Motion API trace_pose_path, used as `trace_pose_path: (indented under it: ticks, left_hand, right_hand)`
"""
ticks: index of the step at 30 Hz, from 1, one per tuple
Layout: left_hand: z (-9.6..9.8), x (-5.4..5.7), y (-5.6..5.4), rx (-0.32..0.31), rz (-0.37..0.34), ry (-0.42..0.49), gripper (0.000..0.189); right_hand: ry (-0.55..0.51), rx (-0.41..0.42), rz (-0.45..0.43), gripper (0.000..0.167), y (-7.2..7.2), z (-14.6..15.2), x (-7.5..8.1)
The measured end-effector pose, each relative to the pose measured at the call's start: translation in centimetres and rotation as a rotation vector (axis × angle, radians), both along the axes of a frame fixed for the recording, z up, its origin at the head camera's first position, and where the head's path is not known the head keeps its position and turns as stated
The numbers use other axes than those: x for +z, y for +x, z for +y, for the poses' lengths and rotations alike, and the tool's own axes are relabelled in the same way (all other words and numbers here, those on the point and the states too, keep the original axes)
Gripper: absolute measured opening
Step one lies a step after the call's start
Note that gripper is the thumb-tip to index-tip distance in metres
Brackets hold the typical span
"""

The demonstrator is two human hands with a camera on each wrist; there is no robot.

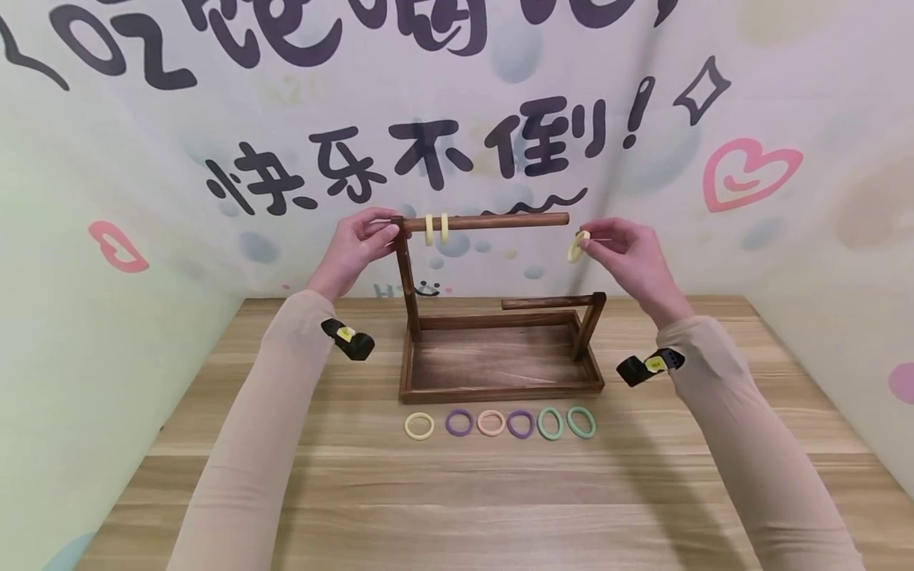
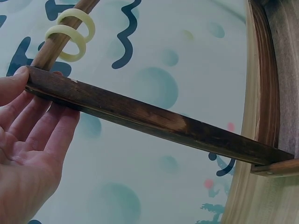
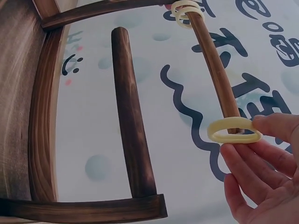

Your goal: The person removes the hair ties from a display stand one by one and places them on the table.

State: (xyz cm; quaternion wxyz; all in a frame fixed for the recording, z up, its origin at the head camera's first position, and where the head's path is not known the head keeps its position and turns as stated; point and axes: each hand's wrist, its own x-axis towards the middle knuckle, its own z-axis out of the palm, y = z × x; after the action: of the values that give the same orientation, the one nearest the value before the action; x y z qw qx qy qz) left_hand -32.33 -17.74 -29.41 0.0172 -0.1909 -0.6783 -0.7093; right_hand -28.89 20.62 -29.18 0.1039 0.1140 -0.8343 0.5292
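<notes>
A dark wooden stand (image 1: 407, 277) has a tall post, a long upper rod (image 1: 507, 221) and a short lower rod (image 1: 546, 303) over a tray base. My left hand (image 1: 362, 238) grips the top of the tall post, thumb on one side and fingers on the other (image 2: 37, 126). Two pale yellow rings (image 1: 437, 229) hang on the upper rod near that post. Between thumb and fingertips, my right hand (image 1: 628, 258) pinches another pale yellow ring (image 3: 234, 139). In the right wrist view this ring overlaps the upper rod's free end (image 3: 233, 116).
In front of the tray (image 1: 493, 357) a row of rings lies on the wooden table (image 1: 457, 500): one yellow ring (image 1: 419, 427), purple rings (image 1: 459, 434), a pink ring (image 1: 491, 434) and green rings (image 1: 550, 435). A printed wall cloth (image 1: 321, 103) stands close behind.
</notes>
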Motion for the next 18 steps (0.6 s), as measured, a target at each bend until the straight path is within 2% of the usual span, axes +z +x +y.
trace_pose_path:
  ticks: [8,18]
  left_hand:
    - [-0.1,0.0,-0.1,-0.002,0.013,-0.027,0.031]
    - [0.0,0.0,-0.2,-0.004,0.001,-0.006,0.030]
  right_hand:
    - [-0.037,0.025,0.019,0.034,0.4,-0.3,-1.1]
    - [-0.070,0.075,0.042,0.033,1.4,-0.8,-2.2]
